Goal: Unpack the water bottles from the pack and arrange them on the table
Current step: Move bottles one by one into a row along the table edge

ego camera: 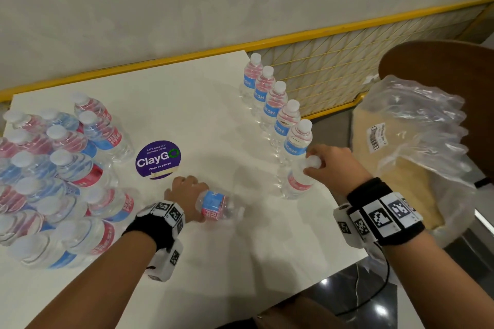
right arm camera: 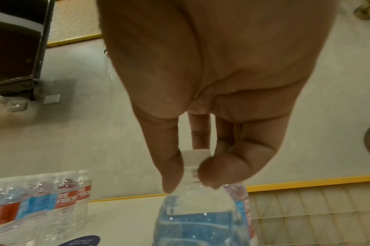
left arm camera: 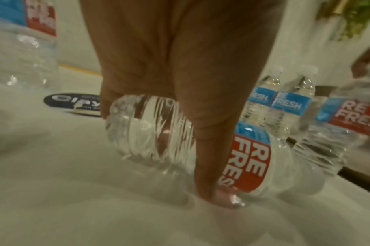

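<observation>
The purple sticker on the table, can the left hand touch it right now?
Probably not yet. The left hand is just beside the purple sticker with bare table between, but its fingers are wrapped round a lying bottle, so it would have to let go first.

1. Clear ribbed plastic bottles [ego camera: 275, 104], glossy, with white plastic caps and shiny blue-and-red film labels, line the right edge of the table [ego camera: 203, 104].
2. The table top is white, smooth, faintly sheened.
3. A glossy purple sticker [ego camera: 158, 159] lies flat at the table's centre.
4. Right of the table, a crinkled transparent plastic wrap [ego camera: 417, 125] (limp, shiny) bears a paper barcode label.
5. Behind the table, yellow-painted metal mesh [ego camera: 347, 61] meets a matt, mottled wall [ego camera: 187, 2].
6. Black cloth wristbands [ego camera: 374, 195] look matt.
</observation>
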Motion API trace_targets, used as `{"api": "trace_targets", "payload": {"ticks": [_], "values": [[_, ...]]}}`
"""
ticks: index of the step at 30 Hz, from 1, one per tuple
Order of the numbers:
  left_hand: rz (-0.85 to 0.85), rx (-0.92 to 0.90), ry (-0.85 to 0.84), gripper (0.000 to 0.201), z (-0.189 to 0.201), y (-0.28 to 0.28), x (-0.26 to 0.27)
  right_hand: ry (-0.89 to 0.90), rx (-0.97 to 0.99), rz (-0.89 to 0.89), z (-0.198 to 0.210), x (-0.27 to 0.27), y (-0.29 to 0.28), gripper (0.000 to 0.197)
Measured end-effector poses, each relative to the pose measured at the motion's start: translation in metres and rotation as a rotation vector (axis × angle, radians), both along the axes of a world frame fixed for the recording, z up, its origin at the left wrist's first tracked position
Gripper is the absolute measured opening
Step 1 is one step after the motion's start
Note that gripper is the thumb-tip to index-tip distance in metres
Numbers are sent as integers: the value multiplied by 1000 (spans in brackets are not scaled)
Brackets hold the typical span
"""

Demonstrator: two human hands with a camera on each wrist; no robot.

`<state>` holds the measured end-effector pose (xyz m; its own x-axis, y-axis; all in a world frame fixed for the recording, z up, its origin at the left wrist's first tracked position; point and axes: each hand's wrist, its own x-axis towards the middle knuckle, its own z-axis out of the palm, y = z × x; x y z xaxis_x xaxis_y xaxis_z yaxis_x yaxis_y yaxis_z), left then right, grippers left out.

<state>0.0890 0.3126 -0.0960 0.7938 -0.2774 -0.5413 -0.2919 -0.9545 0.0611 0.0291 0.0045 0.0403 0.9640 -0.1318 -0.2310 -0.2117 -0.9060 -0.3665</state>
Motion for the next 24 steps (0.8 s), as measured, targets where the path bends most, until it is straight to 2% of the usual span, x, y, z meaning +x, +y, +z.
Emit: {"api": "trace_targets", "payload": {"ticks": [2,4,5,7,10,13,16,19,24], "values": [[35,-135,-47,76,0,-2,0,1,-12,-21,2,2,-9,28],[96,-337,-64,89,-1,-6,0,3,-38,-26,6,4,-16,32],[156,-460,-60,94,-3,-8,-1,9,-51,-29,7,5,-19,33],[316,-677,-55,91,-1,-16,-2,14,-74,-20,8,8,-24,33],[452,-906,-33,97,4,-28,-1,24,-122,36,7,13,-29,35],[535,-1010,7,105,3,-29,2,34,-108,26,11,14,-28,37],[615,-1117,26,91,-3,-27,6,0,-81,-19,14,12,-25,41],[689,-1211,-42,77,-2,-28,12,6,-108,-27,13,13,-24,29],[631,-1319,-98,67,18,-39,27,2,-79,-22,12,15,-21,32]]}}
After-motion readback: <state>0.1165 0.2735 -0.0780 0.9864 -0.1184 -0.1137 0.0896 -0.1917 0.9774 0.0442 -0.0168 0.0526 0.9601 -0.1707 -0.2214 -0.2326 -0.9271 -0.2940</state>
